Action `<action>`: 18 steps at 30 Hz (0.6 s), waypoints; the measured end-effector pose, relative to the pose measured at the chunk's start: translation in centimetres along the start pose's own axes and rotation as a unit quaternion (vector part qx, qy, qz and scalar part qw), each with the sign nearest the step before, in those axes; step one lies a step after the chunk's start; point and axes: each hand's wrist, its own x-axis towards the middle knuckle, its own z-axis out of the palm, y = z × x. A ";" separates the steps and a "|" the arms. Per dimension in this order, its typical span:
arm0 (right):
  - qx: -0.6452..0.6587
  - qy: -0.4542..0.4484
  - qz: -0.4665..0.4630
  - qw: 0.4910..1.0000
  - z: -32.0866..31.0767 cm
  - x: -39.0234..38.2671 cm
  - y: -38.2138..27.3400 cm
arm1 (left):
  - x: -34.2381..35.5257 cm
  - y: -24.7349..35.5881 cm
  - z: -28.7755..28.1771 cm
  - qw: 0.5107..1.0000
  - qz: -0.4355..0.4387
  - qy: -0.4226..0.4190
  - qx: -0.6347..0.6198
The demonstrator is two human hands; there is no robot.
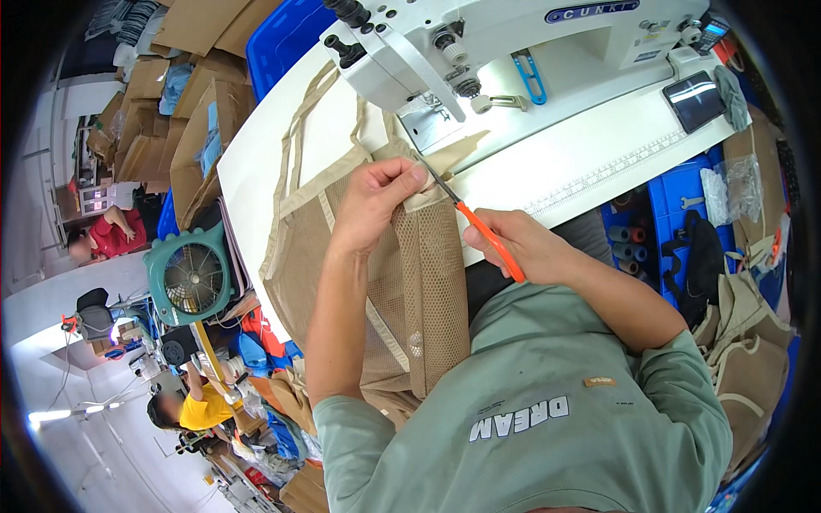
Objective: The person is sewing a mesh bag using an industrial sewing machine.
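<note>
My left hand (373,205) pinches the beige edge of a tan mesh bag (432,299) between thumb and fingers. The bag spreads over the white table's front edge and down onto my lap, with fabric straps (295,141) trailing up to the left. In my right hand (534,244) is a pair of scissors (489,237) with orange handles. Their dark blades lie against the bag's edge, just right of my left fingertips; how far apart the blades are is hard to make out. A white sewing machine (513,30) stands just beyond, its lit needle area near the cloth.
Blue thread snips (534,81) lie on the machine bed. A phone (694,101) and a grey cloth (730,98) rest at the table's right end. Thread spools (629,248) sit in a blue bin below. A green fan (190,275), cartons (214,128) and two people are at left.
</note>
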 end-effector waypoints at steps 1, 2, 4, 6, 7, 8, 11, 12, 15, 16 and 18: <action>-0.005 0.002 -0.009 1.000 0.0 0.1 -0.1 | 0.0 0.1 0.1 1.000 0.000 0.000 0.000; 0.007 0.003 -0.010 1.000 0.0 0.1 -0.1 | 0.0 0.1 0.1 1.000 -0.004 -0.005 0.008; 0.018 0.002 -0.011 1.000 -0.1 0.2 -0.2 | -0.1 0.2 0.3 1.000 -0.010 -0.009 0.017; 0.015 0.003 -0.018 1.000 -0.2 0.2 -0.3 | -0.1 0.2 0.4 1.000 -0.015 -0.014 0.012; 0.009 0.005 -0.021 1.000 -0.2 0.3 -0.4 | 0.0 0.2 0.5 1.000 -0.015 -0.014 0.012; 0.006 0.005 -0.016 1.000 -0.3 0.3 -0.4 | 0.0 0.2 0.5 1.000 -0.010 -0.015 0.010; 0.006 0.005 -0.013 1.000 -0.4 0.4 -0.4 | 0.1 0.1 0.5 1.000 -0.006 -0.019 0.005; 0.016 0.003 -0.008 1.000 -0.5 0.4 -0.4 | 0.1 0.1 0.5 1.000 -0.009 -0.021 -0.001; 0.040 0.000 0.008 0.999 -0.5 0.3 -0.3 | 0.2 -0.1 0.5 1.000 -0.001 -0.024 -0.012; 0.034 0.001 0.004 0.999 -0.5 0.2 -0.2 | 0.2 -0.1 0.4 1.000 -0.001 -0.021 -0.007; 0.033 0.000 0.007 0.999 -0.5 0.2 -0.2 | 0.2 -0.2 0.4 0.999 -0.007 -0.029 -0.027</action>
